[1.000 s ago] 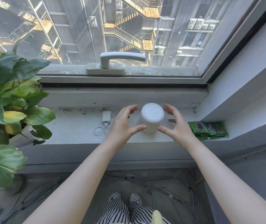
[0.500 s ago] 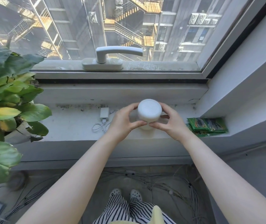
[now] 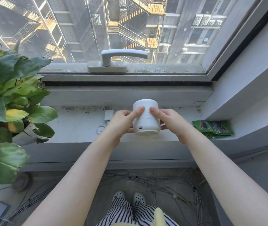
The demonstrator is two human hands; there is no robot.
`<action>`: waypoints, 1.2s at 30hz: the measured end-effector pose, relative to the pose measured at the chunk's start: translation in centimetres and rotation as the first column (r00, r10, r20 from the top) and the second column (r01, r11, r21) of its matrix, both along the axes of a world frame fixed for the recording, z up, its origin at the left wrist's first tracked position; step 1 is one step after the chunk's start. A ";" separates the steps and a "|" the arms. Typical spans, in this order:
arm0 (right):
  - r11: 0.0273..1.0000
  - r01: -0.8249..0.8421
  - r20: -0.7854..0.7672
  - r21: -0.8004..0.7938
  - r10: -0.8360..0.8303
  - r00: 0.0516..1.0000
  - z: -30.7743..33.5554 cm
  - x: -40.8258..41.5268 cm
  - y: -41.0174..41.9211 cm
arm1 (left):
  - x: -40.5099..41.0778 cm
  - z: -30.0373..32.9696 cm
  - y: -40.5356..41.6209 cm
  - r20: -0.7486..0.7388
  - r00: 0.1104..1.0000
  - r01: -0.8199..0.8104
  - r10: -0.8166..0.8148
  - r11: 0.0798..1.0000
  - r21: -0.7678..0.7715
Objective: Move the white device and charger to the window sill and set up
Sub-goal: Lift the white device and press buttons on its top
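A dusty window sill (image 3: 74, 126) under a big pane, a potted plant (image 3: 12, 98) to the left. Both hands are up on the one white device (image 3: 146, 119): left hand (image 3: 119, 123) and right hand (image 3: 170, 121) clasp its sides, a thumb of each pressed on the near face. It's tilted, top leaning away toward the glass, base and a small port turned this way, apparently lifted off the sill. One charger (image 3: 108, 115) lies on the sill just left of the left hand, cable (image 3: 101, 128) coiled in front of it. So the left hand is nearer for plugging in, I'd judge. Green packets (image 3: 213, 128) sit well right.
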State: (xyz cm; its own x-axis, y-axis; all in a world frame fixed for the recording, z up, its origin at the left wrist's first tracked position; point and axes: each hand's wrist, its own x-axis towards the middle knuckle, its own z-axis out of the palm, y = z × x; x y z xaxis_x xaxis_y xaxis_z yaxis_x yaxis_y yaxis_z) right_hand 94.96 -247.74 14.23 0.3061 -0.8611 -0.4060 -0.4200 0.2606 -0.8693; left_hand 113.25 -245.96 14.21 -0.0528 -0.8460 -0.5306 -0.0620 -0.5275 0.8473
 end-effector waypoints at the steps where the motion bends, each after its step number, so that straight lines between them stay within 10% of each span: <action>1: 1.000 0.012 0.004 0.010 -0.012 1.000 0.2 0.2 0.2 | 0.1 0.1 0.0 -0.029 0.999 -0.011 0.012 0.999 0.033; 9: 0.994 -0.075 0.431 0.077 0.034 0.901 -1.2 -0.3 1.3 | 0.4 0.7 0.2 -0.270 0.945 -0.121 0.186 0.963 0.240; 17: 0.998 0.007 0.537 0.058 -0.037 0.843 -2.1 0.1 1.3 | 0.4 0.9 0.2 -0.475 0.845 -0.109 0.245 0.949 0.295; 25: 0.990 0.020 0.551 0.142 -0.095 0.829 -1.3 -0.5 0.4 | 1.4 0.6 -0.1 0.050 0.985 -0.152 0.165 0.967 -0.205; 36: 0.992 -0.010 0.464 0.125 -0.050 0.884 -0.8 0.0 0.0 | 2.1 1.1 -0.3 -0.019 1.000 -0.027 0.025 0.990 -0.141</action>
State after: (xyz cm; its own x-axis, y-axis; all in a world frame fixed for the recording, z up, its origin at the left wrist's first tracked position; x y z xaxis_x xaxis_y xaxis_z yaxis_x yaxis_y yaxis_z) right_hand 94.95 -247.70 13.44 0.4685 -0.8230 -0.3212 0.0319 0.3791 -0.9248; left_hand 115.38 -246.23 15.29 -0.0380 -0.9137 -0.4046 -0.0342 -0.4034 0.9144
